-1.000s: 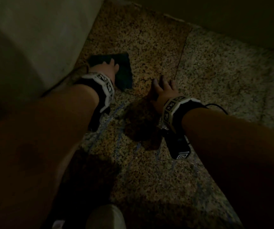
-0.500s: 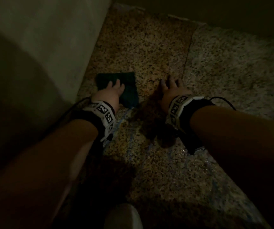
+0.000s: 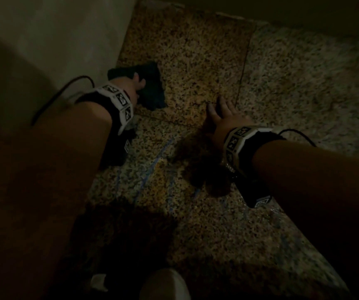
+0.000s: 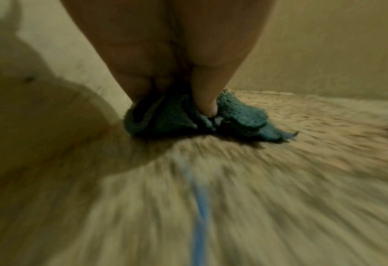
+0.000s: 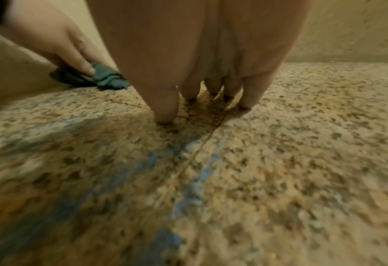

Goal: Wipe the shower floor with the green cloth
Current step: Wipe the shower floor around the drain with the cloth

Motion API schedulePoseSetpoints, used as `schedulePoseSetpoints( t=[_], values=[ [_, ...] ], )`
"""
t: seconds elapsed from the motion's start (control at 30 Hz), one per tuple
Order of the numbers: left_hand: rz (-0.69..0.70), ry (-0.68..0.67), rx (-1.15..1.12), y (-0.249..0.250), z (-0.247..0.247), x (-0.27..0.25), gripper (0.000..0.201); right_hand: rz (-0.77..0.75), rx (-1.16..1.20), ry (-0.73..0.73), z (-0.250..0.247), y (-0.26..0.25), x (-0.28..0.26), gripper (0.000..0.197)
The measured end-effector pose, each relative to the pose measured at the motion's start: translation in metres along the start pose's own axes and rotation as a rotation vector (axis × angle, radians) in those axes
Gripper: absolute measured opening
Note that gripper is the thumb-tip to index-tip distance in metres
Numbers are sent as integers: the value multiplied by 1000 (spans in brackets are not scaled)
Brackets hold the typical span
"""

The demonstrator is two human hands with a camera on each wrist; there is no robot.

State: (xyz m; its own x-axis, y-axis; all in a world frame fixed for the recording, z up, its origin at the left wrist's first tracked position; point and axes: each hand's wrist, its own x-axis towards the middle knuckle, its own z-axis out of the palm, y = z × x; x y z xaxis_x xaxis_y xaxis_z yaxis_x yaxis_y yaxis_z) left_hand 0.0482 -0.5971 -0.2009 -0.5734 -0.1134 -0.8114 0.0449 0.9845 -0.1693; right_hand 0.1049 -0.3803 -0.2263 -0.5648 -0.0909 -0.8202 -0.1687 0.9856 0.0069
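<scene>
Fingers (image 4: 205,100) of the left hand (image 3: 128,87) press the bunched green cloth (image 3: 152,87) onto the speckled shower floor (image 3: 196,68), upper left by the wall (image 3: 66,40); right hand (image 3: 226,118) rests spread, fingertips (image 5: 165,111) down, mid-frame.

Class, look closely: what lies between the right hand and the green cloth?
In the head view, only bare speckled floor with a thin tile seam separates the right hand from the green cloth; nothing else rests there.

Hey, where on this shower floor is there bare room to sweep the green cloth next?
Bare speckled stone floor lies right of the tile seam, beyond the right hand pressed flat on it, up to the back wall. Bare too: the tile ahead of the green cloth. Crowded: the left wall corner, where the left hand pushes the cloth.
</scene>
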Motion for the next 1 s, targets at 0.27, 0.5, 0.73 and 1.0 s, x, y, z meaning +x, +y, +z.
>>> schedulePoseSetpoints(
  t=[0.27, 0.5, 0.73, 1.0],
  values=[
    [5, -131, 6, 2, 68, -23, 59, 19, 21, 8, -2, -4, -5, 81],
    [34, -169, 7, 2, 119, -54, 66, 10, -29, 20, 1, -8, -14, 78],
    [2, -214, 49, 1, 97, -50, 65, 1, -53, 8, 3, -8, -12, 80],
    [-66, -186, 101, 7, 77, -32, 73, -15, -34, -3, 4, -2, -9, 78]
  ],
)
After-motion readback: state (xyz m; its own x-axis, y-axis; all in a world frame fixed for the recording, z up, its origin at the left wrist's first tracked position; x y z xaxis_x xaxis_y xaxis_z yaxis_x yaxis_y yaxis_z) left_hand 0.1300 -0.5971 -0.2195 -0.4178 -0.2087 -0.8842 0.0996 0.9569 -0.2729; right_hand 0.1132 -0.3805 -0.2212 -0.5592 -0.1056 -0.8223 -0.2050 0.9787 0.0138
